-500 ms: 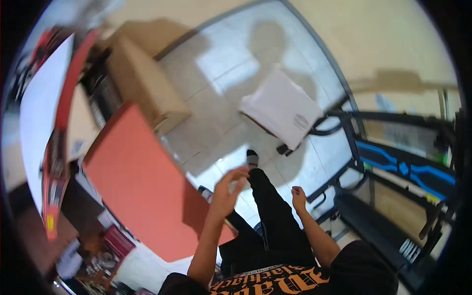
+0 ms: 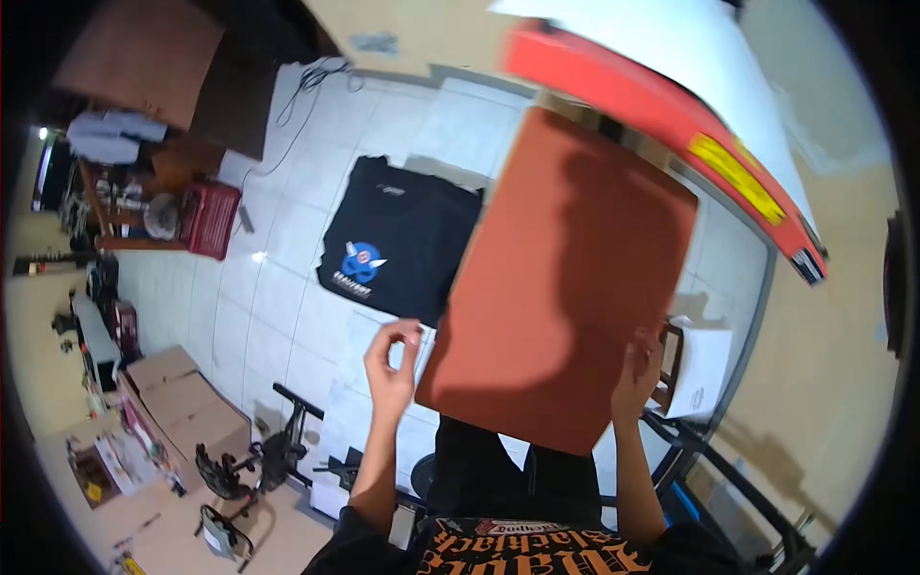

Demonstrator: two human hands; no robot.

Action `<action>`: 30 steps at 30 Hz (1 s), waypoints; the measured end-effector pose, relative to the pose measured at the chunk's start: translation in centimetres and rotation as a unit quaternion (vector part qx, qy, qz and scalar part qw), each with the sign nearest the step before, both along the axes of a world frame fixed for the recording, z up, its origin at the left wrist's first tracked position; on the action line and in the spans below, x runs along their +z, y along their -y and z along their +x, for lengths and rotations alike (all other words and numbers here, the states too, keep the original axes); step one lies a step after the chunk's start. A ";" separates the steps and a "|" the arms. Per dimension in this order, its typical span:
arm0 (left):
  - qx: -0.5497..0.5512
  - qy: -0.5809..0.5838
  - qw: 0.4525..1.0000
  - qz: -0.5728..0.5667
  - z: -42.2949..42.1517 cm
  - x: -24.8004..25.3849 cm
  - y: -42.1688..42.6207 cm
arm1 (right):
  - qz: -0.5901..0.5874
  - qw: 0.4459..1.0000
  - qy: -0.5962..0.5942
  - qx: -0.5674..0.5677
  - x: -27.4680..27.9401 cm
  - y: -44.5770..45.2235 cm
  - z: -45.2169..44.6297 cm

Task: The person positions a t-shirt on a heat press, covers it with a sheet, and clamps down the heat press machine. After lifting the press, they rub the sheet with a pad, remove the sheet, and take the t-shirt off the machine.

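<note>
My left hand (image 2: 388, 364) is raised beside the near left corner of the red-brown tabletop (image 2: 537, 287). Its fingers curve loosely toward the thumb, with an open loop between them and nothing in it. Over the tabletop's right edge hovers my right hand (image 2: 634, 379), slightly blurred, fingers a little apart and holding nothing. Whether it touches the top I cannot tell. A folded black T-shirt (image 2: 402, 235) with a blue winged emblem lies left of the tabletop, just ahead of my left hand.
A red-edged panel with a white top (image 2: 661, 101) juts out beyond the tabletop. Right of the table stands a white-topped stool (image 2: 702, 369). A maroon case (image 2: 209, 220), a cable (image 2: 305, 125) and cardboard boxes (image 2: 182, 398) are on the left. Black metal equipment (image 2: 278, 450) stands at lower left.
My view has swung to the left, bringing the tabletop in front of me and the black T-shirt into sight. My hands have moved apart; both remain without anything in them.
</note>
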State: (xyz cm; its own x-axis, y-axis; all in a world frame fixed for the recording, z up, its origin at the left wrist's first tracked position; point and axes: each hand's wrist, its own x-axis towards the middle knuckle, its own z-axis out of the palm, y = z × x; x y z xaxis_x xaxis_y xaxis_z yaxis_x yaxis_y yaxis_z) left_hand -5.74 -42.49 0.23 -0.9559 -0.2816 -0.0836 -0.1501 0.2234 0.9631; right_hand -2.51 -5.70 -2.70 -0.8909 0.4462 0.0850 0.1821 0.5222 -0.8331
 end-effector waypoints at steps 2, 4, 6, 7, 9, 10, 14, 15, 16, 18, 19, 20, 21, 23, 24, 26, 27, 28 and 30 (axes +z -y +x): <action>0.046 -0.004 0.999 0.000 -1.6 -2.6 7.1 | -0.006 0.997 0.024 0.069 1.1 6.7 -3.6; 0.042 0.010 0.998 -0.038 -4.0 -5.6 13.1 | -0.040 0.988 0.043 0.141 0.6 13.3 -6.9; 0.010 0.039 0.997 -0.067 -7.2 -7.9 17.4 | -0.089 0.970 0.045 0.220 -0.3 19.5 -10.8; -0.003 0.061 0.997 -0.046 -8.9 -10.2 19.5 | -0.105 0.960 0.044 0.257 -1.1 22.4 -12.9; -0.060 0.045 0.996 -0.039 -13.0 -13.8 22.1 | -0.145 0.955 0.073 0.247 -4.7 27.0 -16.9; -0.083 0.054 0.993 -0.056 -15.2 -15.1 23.0 | -0.091 0.962 0.072 0.245 -8.4 28.3 -19.1; -0.183 0.032 0.968 -0.171 -24.1 -21.1 25.9 | 0.065 0.958 0.126 0.251 -13.8 32.6 -26.9; -0.205 0.019 0.958 -0.200 -25.9 -22.3 26.0 | 0.091 0.955 0.143 0.244 -15.9 32.9 -28.4; -0.227 0.002 0.947 -0.228 -27.7 -23.1 26.0 | 0.117 0.952 0.156 0.237 -17.5 33.1 -29.4; -0.252 0.006 0.932 -0.261 -30.3 -24.3 25.5 | 0.149 0.941 0.210 0.218 -19.6 33.0 -30.1; -0.265 0.007 0.924 -0.276 -31.2 -24.7 25.0 | 0.166 0.934 0.238 0.209 -20.3 32.9 -30.2; -0.248 0.021 0.921 -0.300 -32.0 -25.0 24.7 | 0.162 0.935 0.237 0.207 -20.9 32.6 -30.3; -0.231 0.036 0.917 -0.324 -32.7 -24.2 24.2 | 0.158 0.936 0.238 0.206 -20.6 32.3 -30.2; -0.223 0.022 0.905 -0.360 -33.6 -24.6 23.9 | 0.145 0.940 0.228 0.208 -19.9 31.7 -29.7; -0.242 0.022 0.898 -0.366 -34.3 -25.0 24.2 | 0.136 0.944 0.215 0.211 -19.7 31.3 -29.6; -0.281 0.021 0.883 -0.375 -35.2 -25.6 24.7 | 0.114 0.954 0.182 0.209 -19.3 31.2 -28.9; -0.297 0.027 0.870 -0.392 -35.5 -25.4 24.7 | 0.104 0.959 0.161 0.207 -19.2 31.4 -28.6; -0.303 0.030 0.864 -0.402 -35.7 -25.2 24.3 | 0.095 0.964 0.139 0.206 -19.0 31.3 -28.4; -0.309 0.036 0.852 -0.421 -36.0 -24.3 23.8 | 0.099 0.964 0.126 0.211 -18.0 31.4 -28.1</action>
State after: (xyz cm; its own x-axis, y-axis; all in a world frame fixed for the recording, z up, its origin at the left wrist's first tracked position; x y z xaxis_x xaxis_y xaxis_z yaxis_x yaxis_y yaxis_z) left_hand -41.78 -66.29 -24.11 -0.9445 0.2842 -0.1650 0.1945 0.8881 0.4164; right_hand -30.66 -37.08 -20.72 -0.9931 0.0361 -0.1120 0.1020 0.7385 -0.6665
